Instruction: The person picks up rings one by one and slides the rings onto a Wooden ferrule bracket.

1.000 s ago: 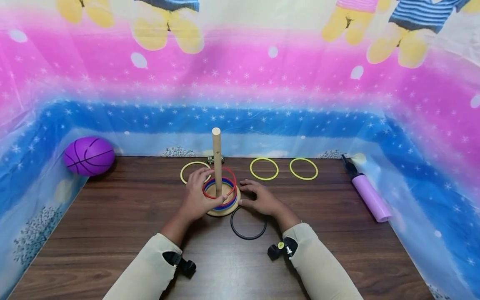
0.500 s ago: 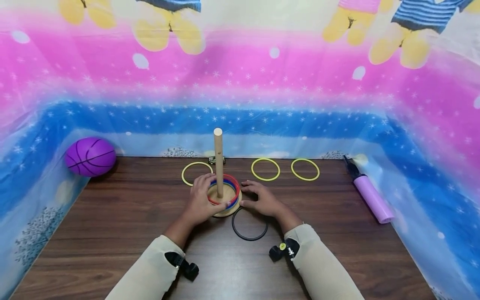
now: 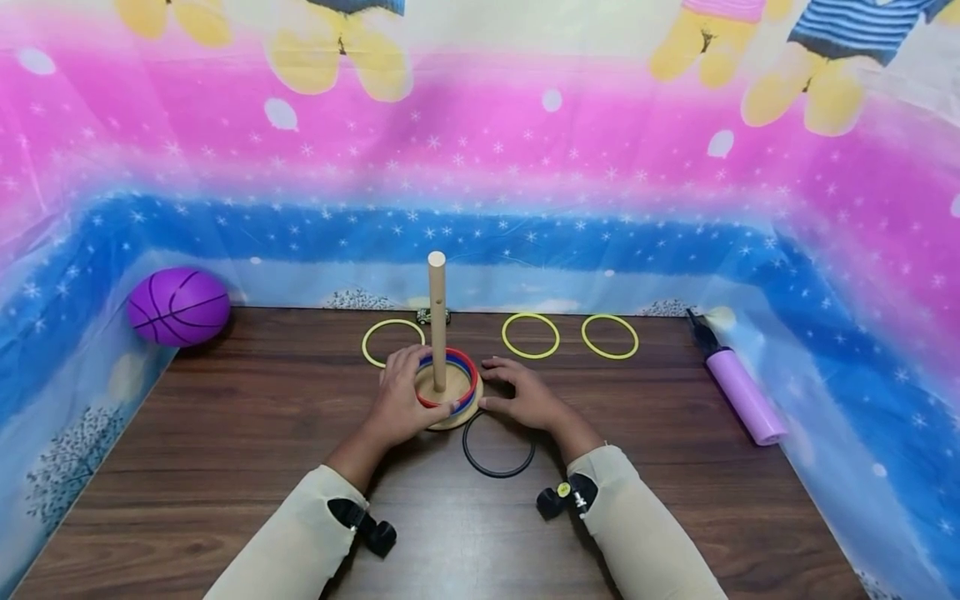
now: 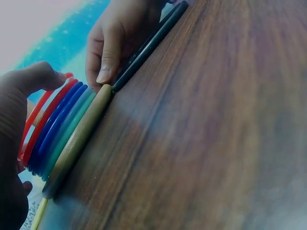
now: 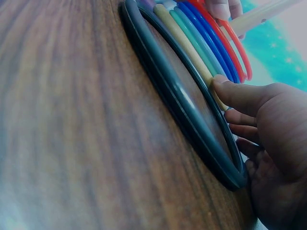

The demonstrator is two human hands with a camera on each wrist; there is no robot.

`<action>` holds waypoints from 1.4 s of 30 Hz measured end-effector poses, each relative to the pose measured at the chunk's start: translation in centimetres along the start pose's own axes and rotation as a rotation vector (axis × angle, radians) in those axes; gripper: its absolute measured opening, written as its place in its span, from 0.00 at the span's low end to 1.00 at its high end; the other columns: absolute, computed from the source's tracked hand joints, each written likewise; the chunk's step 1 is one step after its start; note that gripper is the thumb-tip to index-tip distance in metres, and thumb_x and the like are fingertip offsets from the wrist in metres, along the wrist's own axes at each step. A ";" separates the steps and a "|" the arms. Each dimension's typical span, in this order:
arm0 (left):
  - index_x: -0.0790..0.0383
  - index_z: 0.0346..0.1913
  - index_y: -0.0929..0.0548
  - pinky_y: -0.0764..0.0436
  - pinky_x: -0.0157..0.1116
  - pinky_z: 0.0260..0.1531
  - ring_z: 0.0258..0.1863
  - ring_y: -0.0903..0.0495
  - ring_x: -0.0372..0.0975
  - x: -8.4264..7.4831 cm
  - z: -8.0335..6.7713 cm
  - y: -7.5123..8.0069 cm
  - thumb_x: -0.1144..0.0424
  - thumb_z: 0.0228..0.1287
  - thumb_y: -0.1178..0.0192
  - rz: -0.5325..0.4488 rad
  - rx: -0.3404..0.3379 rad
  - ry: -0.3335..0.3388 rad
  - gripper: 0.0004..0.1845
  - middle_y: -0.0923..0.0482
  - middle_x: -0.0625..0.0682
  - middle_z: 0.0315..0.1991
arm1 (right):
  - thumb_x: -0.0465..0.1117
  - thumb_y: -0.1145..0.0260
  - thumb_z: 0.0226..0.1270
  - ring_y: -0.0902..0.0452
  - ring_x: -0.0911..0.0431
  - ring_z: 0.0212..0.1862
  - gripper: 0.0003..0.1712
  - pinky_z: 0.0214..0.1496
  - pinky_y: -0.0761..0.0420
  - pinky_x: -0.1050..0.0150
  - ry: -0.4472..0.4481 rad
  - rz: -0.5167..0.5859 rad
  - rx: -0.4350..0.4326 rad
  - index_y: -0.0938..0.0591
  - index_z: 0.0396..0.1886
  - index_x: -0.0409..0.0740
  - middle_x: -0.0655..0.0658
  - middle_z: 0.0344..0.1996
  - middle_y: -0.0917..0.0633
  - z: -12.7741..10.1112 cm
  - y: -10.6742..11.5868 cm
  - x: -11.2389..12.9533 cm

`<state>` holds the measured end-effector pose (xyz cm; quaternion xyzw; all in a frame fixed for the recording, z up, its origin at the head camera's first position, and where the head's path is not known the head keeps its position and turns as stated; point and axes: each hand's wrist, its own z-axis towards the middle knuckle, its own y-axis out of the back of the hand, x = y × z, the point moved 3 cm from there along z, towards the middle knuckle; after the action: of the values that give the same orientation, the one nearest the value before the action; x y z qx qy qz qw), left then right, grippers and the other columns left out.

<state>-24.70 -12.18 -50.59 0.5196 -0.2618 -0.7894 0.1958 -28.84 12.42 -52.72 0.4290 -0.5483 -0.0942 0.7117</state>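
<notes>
A wooden peg (image 3: pixel 438 325) rises from a round wooden base (image 3: pixel 476 407). Stacked around the peg are teal (image 4: pixel 72 120), blue (image 4: pixel 56 117) and red rings. My left hand (image 3: pixel 401 400) holds the uppermost red ring (image 4: pixel 39 108) between thumb and fingers; in the left wrist view it lies slightly tilted on the stack, with a small gap below it near the thumb. My right hand (image 3: pixel 528 402) is at the base's right side, thumb and fingers spread, thumb tip right at the base edge in the right wrist view. A black ring (image 5: pixel 163 84) lies against the base, below this hand.
Yellow rings lie behind: one at left (image 3: pixel 393 322), one right of centre (image 3: pixel 531 357), one farther right (image 3: pixel 611 357). A small toy car (image 3: pixel 433 317) is behind the peg. A purple ball (image 3: pixel 178 307) sits back left, a pink hand pump (image 3: pixel 742 396) at right. Printed cloth walls surround the table.
The red ring in my left hand has come down around the peg onto the stack, and the left hand has lowered slightly with it. My right hand has stayed beside the base.
</notes>
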 end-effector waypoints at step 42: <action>0.59 0.79 0.28 0.44 0.70 0.69 0.82 0.44 0.64 1.2 0.1 0.8 0.48 0.55 0.16 0.025 -0.044 -0.042 0.51 0.34 0.65 0.80 | 0.50 0.26 0.78 0.45 0.44 0.90 0.31 0.88 0.37 0.38 -0.004 -0.009 0.011 0.18 0.75 0.45 0.45 0.83 0.28 0.0 0.1 -0.1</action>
<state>-25.22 -13.51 -50.93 0.4951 -0.2550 -0.8033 0.2112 -28.90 12.54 -52.67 0.4352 -0.5484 -0.0955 0.7076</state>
